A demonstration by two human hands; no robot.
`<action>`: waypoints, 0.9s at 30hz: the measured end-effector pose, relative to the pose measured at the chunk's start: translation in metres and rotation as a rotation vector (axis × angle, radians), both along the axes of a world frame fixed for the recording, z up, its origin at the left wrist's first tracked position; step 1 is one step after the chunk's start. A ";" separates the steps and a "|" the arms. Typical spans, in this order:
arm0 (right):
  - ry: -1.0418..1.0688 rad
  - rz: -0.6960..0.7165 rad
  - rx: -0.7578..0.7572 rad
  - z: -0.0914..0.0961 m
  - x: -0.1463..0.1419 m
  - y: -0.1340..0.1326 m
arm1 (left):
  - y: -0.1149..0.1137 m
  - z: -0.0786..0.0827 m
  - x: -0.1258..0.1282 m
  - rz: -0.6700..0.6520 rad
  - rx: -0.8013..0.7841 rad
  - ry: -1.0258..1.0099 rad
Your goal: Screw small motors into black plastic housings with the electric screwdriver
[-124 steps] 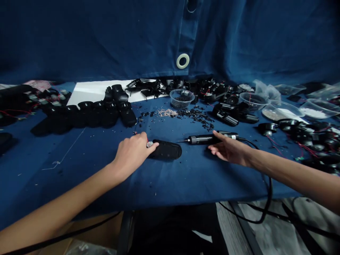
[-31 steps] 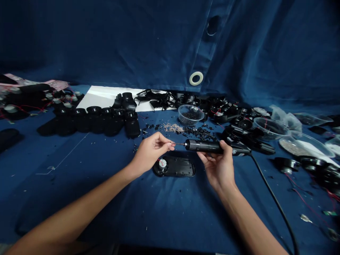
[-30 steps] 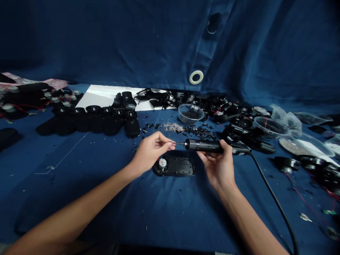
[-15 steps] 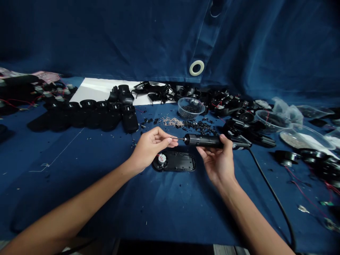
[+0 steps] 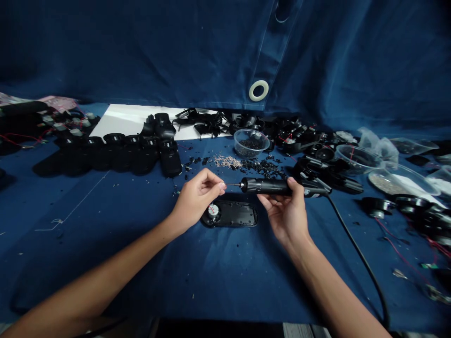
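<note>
I have the left hand (image 5: 197, 199) raised above the work surface, thumb and fingertips (image 5: 221, 187) pinched closed just off the bit of the electric screwdriver (image 5: 268, 186). If anything small sits in that pinch, it is too small for me to tell from here. The right hand (image 5: 285, 209) is closed around the screwdriver's black body from below, fingers wrapped up over it, with a firm hold. The tool lies level, its bit pointing left. Its black cord (image 5: 359, 258) runs down across the cloth to the right.

Directly below the hands, a black oval casing (image 5: 234, 214) lies flat, with a round silver-faced part (image 5: 213, 211) and a red wire at its left end. The left hand sits just beside that end.

The table is covered by a creased blue cloth (image 5: 105, 267), with a blue curtain (image 5: 141, 51) and its metal eyelet (image 5: 258, 90) behind. Farther back are a white sheet (image 5: 120, 119), a row of black casings (image 5: 116, 157), a clear bowl of black bits (image 5: 249, 143), a heap of silver screws (image 5: 227, 162) and scattered black fragments (image 5: 262, 166). Round black units (image 5: 377, 206) with red wires lie to the right, near more clear bowls (image 5: 357, 159).
</note>
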State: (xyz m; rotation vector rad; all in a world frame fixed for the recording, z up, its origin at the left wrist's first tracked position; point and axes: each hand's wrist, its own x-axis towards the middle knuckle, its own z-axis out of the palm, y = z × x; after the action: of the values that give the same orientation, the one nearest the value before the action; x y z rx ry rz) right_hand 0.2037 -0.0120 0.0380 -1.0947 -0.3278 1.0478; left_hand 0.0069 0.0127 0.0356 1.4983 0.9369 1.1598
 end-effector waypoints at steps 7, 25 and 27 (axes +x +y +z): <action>0.004 0.014 -0.005 -0.002 0.000 0.000 | -0.001 0.002 0.001 -0.019 0.012 0.041; 0.104 -0.170 0.285 -0.001 -0.005 -0.001 | -0.004 0.015 -0.022 -0.172 0.264 0.588; 0.076 -0.207 0.315 0.001 -0.006 -0.003 | -0.006 0.010 -0.029 -0.273 0.252 0.702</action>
State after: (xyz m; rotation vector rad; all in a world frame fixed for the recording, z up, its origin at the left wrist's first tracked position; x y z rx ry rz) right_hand 0.1978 -0.0147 0.0392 -0.7859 -0.3001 0.8190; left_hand -0.0223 0.0070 0.0461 2.2305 1.0127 0.5590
